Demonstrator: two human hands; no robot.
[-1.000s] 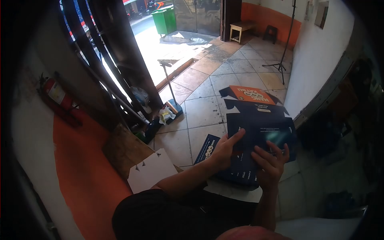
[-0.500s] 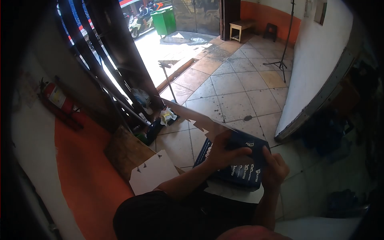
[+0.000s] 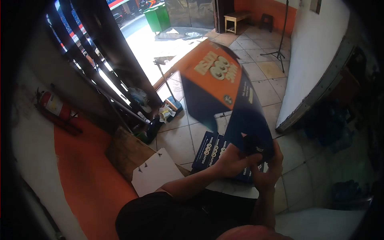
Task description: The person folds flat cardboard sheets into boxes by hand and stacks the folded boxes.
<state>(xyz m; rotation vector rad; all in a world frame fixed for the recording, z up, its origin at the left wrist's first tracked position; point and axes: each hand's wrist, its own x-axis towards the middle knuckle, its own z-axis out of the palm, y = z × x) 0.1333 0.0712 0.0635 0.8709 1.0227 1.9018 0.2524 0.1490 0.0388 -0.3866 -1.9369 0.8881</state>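
A printed cardboard box blank [image 3: 218, 76], orange in the middle with navy flaps, is raised in front of me with its printed side showing. Its lower navy end lies between my two hands. My left hand [image 3: 232, 162] is closed at that end, fingers partly hidden by shadow. On the right edge, my right hand [image 3: 270, 168] grips the same blank, with its thumb near the left one. Behind and below my hands, navy boxes [image 3: 206, 151] with white lettering are partly covered. White cardboard [image 3: 154, 172] with notched edges lies to the left of my forearm.
A wooden board [image 3: 126, 150] leans by the orange wall at left, below a fire extinguisher [image 3: 52, 104]. A long-handled broom [image 3: 170, 88] stands near the doorway. Further off are a green bin [image 3: 157, 19], a wooden bench [image 3: 236, 18] and a black tripod stand [image 3: 279, 54].
The blank has swung up and turned: its white inner side showed before, and now its orange and navy print faces me. Both hands have kept hold of its lower end.
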